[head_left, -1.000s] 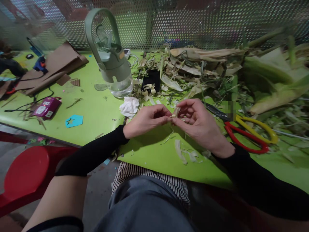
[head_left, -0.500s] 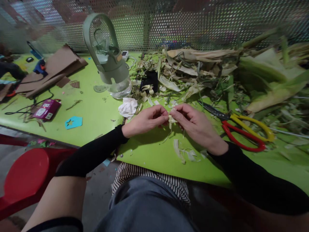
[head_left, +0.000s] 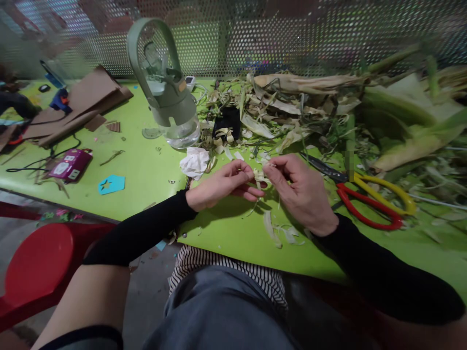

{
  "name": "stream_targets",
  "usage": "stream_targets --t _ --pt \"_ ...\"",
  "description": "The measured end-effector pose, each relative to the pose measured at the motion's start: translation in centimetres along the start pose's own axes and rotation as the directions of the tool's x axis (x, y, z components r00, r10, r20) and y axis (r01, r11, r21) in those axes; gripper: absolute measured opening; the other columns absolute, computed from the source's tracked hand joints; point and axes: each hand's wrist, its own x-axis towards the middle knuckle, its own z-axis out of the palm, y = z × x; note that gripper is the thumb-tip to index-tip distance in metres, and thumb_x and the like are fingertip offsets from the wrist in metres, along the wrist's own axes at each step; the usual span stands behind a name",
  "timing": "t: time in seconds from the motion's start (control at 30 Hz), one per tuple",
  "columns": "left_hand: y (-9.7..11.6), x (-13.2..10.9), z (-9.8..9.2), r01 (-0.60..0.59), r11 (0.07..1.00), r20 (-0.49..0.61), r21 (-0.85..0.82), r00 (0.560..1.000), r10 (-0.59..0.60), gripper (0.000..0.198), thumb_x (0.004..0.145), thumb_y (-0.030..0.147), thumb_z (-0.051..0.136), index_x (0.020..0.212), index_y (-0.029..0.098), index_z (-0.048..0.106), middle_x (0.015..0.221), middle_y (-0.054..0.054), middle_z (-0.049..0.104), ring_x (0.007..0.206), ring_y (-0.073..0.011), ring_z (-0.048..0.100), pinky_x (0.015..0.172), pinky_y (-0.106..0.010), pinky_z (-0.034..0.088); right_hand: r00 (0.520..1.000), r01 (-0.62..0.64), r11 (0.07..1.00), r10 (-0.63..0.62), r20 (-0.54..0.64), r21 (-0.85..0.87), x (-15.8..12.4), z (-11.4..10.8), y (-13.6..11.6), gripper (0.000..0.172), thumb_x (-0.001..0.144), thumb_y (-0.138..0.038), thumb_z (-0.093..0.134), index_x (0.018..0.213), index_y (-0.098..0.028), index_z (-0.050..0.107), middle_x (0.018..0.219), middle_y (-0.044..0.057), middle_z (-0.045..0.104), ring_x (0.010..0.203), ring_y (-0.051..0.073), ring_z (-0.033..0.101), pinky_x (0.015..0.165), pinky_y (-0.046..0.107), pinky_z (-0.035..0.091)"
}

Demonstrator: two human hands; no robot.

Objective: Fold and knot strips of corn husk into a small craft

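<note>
While a small, ragged, pale-cream piece of plant husk [head_left: 259,176] is held up between both hands above the near edge of the bright green counter [head_left: 222,226], its left end is pinched by the thumb and index finger of the left hand [head_left: 226,182], whose other fingers are loosely extended beneath. Its right end is gripped by the thumb and curled fingers of the right hand [head_left: 302,194]. Below, toward the near edge, thin whitish husk shavings [head_left: 272,228] are scattered. Scissors with dark blades and red and yellow handles [head_left: 343,179] are laid to the right. Toward the far edge, a tangled heap of dry tan and green husks [head_left: 302,97] is spread, by which a black flat rectangular object [head_left: 230,118] is partly covered. Just beside the left hand, a crumpled white tissue [head_left: 194,163] is seen, with a clear bottle with a sage-green looped lid [head_left: 175,111] placed behind it.
</note>
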Motion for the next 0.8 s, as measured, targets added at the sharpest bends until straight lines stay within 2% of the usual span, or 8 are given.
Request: stream_targets --t 0.1,0.17,0.3,0.47,0.6,0.7,0.8 --pt "-0.31 0.01 0.12 -0.067 0.997 0.015 0.022 0.998 0.067 0.015 0.103 0.023 0.053 0.09 0.018 0.046 0.081 -0.002 0.069 0.077 -0.0096 0.071 0.082 -0.029 0.058 0.999 0.004 1.0 -0.003 0.047 -0.001 0.04 0.2 0.09 0.022 0.098 -0.044 0.058 0.087 -0.025 0.056 0.069 -0.002 0.058 0.056 0.015 0.049 0.053 0.031 0.038" --pt "-0.38 -0.04 0.17 -0.135 0.987 0.03 0.089 0.991 0.133 0.017 0.101 0.025 0.056 0.091 0.018 0.045 0.079 0.0 0.067 0.072 -0.0085 0.068 0.077 -0.027 0.057 0.997 -0.031 0.999 0.03 0.075 0.015 0.06 0.37 0.37 0.022 0.098 -0.044 0.059 0.088 -0.025 0.056 0.067 -0.003 0.056 0.054 0.014 0.047 0.052 0.03 0.035" --pt "-0.19 -0.3 0.26 -0.232 0.945 0.064 0.23 0.973 0.223 0.018 0.099 0.028 0.057 0.091 0.019 0.044 0.077 0.003 0.064 0.065 -0.0067 0.063 0.069 -0.024 0.054 0.996 -0.084 0.99 0.083 0.017 0.109 0.09 0.48 0.88 0.022 0.098 -0.041 0.06 0.085 -0.024 0.056 0.067 -0.003 0.051 0.055 0.013 0.043 0.051 0.028 0.033" --pt "0.15 -0.77 0.31 -0.247 0.918 0.124 0.31 0.968 0.219 0.02 0.098 0.031 0.059 0.09 0.02 0.044 0.074 0.003 0.063 0.063 -0.007 0.061 0.064 -0.023 0.052 0.992 -0.123 0.969 0.126 -0.002 0.213 0.05 0.42 0.86 0.023 0.097 -0.039 0.064 0.08 -0.024 0.055 0.068 -0.003 0.051 0.057 0.012 0.042 0.053 0.029 0.034" --pt "-0.03 -0.71 0.24 -0.238 0.922 0.176 0.305 0.966 0.191 0.024 0.096 0.034 0.062 0.09 0.019 0.044 0.073 0.003 0.064 0.064 -0.0077 0.062 0.065 -0.024 0.053 0.985 -0.166 0.952 0.17 0.01 0.259 0.12 0.39 0.95 0.024 0.095 -0.042 0.066 0.082 -0.024 0.057 0.069 -0.003 0.052 0.057 0.012 0.044 0.053 0.029 0.035" --pt "-0.3 -0.43 0.19 -0.217 0.938 0.117 0.272 0.974 0.191 0.019 0.099 0.03 0.057 0.09 0.019 0.044 0.074 0.003 0.064 0.064 -0.0073 0.063 0.066 -0.023 0.054 0.968 -0.249 0.925 0.228 0.103 0.286 0.37 0.09 0.94 0.032 0.097 -0.053 0.06 0.085 -0.024 0.057 0.07 -0.003 0.053 0.056 0.012 0.046 0.051 0.029 0.037" --pt "-0.31 -0.32 0.17 -0.217 0.949 0.038 0.229 0.976 0.214 0.016 0.1 0.027 0.055 0.091 0.019 0.045 0.075 0.003 0.063 0.064 -0.0067 0.063 0.066 -0.022 0.053 0.945 -0.272 0.941 0.222 0.24 0.201 0.67 -0.32 0.81 0.047 0.097 -0.064 0.054 0.075 -0.023 0.053 0.065 -0.003 0.051 0.054 0.012 0.043 0.049 0.028 0.034"
